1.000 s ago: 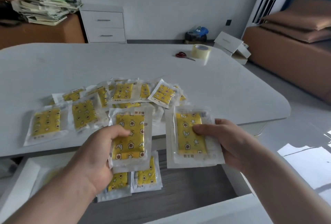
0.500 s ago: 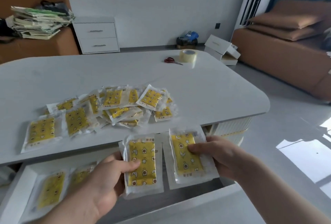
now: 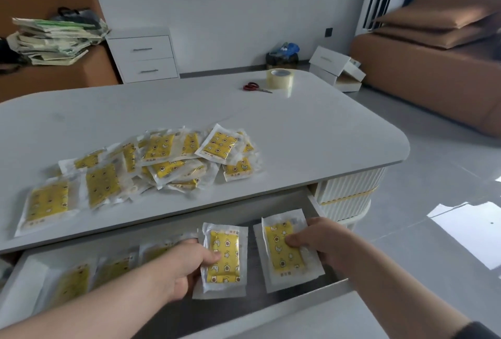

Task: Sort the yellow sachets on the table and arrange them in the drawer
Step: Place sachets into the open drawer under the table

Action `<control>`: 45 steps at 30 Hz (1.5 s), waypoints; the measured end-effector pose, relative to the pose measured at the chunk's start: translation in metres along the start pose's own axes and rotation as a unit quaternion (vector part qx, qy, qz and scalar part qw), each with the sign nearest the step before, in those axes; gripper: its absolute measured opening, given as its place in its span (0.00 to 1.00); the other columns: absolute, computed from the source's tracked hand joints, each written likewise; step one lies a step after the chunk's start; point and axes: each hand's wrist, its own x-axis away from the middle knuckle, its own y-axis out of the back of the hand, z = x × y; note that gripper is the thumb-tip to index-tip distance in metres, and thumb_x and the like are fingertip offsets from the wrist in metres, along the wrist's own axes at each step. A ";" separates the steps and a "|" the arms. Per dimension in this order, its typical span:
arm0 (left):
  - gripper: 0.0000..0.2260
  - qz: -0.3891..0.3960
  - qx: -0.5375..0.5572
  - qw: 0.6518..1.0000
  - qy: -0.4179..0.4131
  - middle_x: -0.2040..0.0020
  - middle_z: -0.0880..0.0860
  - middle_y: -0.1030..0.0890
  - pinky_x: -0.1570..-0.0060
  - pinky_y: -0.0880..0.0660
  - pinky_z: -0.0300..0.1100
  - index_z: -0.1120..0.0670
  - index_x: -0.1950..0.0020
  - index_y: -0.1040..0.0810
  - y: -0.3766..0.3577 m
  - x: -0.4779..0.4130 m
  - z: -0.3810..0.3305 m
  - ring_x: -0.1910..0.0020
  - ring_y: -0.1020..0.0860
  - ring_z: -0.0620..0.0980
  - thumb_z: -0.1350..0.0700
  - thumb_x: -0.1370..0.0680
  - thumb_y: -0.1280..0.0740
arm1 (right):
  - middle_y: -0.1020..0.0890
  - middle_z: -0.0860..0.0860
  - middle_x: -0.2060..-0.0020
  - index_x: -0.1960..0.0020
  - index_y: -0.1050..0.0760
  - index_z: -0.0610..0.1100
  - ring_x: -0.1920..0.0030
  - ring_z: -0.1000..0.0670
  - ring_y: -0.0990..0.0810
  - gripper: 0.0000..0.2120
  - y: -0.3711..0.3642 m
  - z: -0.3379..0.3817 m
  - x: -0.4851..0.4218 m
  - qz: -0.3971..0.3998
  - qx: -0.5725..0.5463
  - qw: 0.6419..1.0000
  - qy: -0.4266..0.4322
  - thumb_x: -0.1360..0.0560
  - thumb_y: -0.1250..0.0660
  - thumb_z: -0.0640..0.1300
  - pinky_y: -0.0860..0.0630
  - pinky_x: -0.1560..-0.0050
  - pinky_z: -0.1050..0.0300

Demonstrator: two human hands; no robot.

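Note:
A loose pile of yellow sachets (image 3: 151,165) in clear wrappers lies on the white table (image 3: 311,132). Below the table's front edge the drawer (image 3: 303,300) stands pulled out. My left hand (image 3: 176,271) grips a small stack of sachets (image 3: 223,256) over the drawer's middle, thumb on top. My right hand (image 3: 322,241) pinches another stack of sachets (image 3: 286,250) over the drawer's right end. Several sachets (image 3: 73,281) lie flat in the drawer's left part, partly hidden by my left hand.
Red scissors (image 3: 254,87) and a roll of clear tape (image 3: 280,78) sit at the table's far side. Behind stand a white two-drawer cabinet (image 3: 143,56), a stack of papers (image 3: 54,40) on a brown sofa, and white boxes (image 3: 336,67) on the floor. Another brown sofa (image 3: 433,67) is at right.
Both hands have moved down from table height into the open drawer, each carrying its stack of sachets. The view has tilted and shows more of the drawer.

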 end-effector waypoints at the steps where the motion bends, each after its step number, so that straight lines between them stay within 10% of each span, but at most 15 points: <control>1: 0.11 -0.010 -0.006 1.000 0.006 0.52 0.64 0.16 0.51 0.21 0.60 0.62 0.46 0.24 -0.002 -0.011 0.003 0.52 0.18 0.64 0.71 0.27 0.32 | 0.13 0.44 0.55 0.46 0.22 0.40 0.55 0.42 0.14 0.16 0.000 0.001 -0.006 -0.011 0.006 1.000 -0.007 0.32 0.22 0.37 0.18 0.48 0.41; 13: 0.16 -0.102 -0.096 0.988 -0.068 0.50 0.59 0.21 0.55 0.22 0.45 0.61 0.44 0.26 -0.024 -0.088 0.014 0.52 0.22 0.57 0.64 0.30 0.27 | 0.15 0.41 0.51 0.45 0.21 0.36 0.50 0.40 0.15 0.18 -0.013 0.004 -0.077 -0.016 0.062 0.994 -0.093 0.33 0.23 0.37 0.21 0.44 0.40; 20: 0.16 -0.161 -0.376 0.898 -0.159 0.55 0.49 0.22 0.70 0.30 0.36 0.55 0.43 0.26 -0.016 -0.085 0.014 0.61 0.24 0.45 0.53 0.27 0.28 | 0.14 0.44 0.52 0.44 0.21 0.39 0.53 0.44 0.15 0.20 -0.025 -0.003 -0.090 -0.049 0.114 0.990 -0.073 0.34 0.21 0.40 0.18 0.48 0.44; 29: 0.26 -0.146 -0.424 0.861 -0.242 0.63 0.50 0.26 0.79 0.37 0.32 0.58 0.31 0.42 -0.008 -0.071 0.015 0.70 0.26 0.42 0.55 0.24 0.32 | 0.17 0.50 0.52 0.46 0.22 0.43 0.54 0.51 0.19 0.19 -0.035 -0.005 -0.092 -0.088 0.242 0.966 0.023 0.32 0.22 0.49 0.20 0.54 0.57; 34: 0.27 -0.152 -0.588 0.710 -0.356 0.42 0.52 0.28 0.54 0.24 0.40 0.52 0.29 0.39 -0.001 -0.063 0.014 0.48 0.24 0.49 0.42 0.23 0.37 | 0.27 0.47 0.35 0.26 0.39 0.44 0.39 0.47 0.25 0.41 -0.032 -0.002 -0.079 -0.071 0.403 0.908 0.090 0.32 0.26 0.57 0.25 0.46 0.58; 37: 0.34 -0.037 -0.636 0.669 -0.383 0.24 0.51 0.44 0.26 0.42 0.50 0.48 0.24 0.44 0.001 -0.065 0.016 0.26 0.42 0.53 0.38 0.26 0.37 | 0.39 0.44 0.28 0.22 0.54 0.52 0.36 0.42 0.26 0.52 -0.029 -0.006 -0.070 -0.020 0.501 0.853 0.142 0.35 0.24 0.54 0.24 0.42 0.55; 45: 0.38 0.019 -0.685 0.650 -0.329 0.21 0.53 0.60 0.31 0.67 0.50 0.49 0.21 0.53 -0.003 -0.064 0.025 0.22 0.60 0.54 0.50 0.26 0.36 | 0.61 0.42 0.22 0.23 0.60 0.58 0.28 0.35 0.33 0.53 -0.040 -0.019 -0.076 0.031 0.679 0.712 0.177 0.32 0.25 0.47 0.26 0.35 0.48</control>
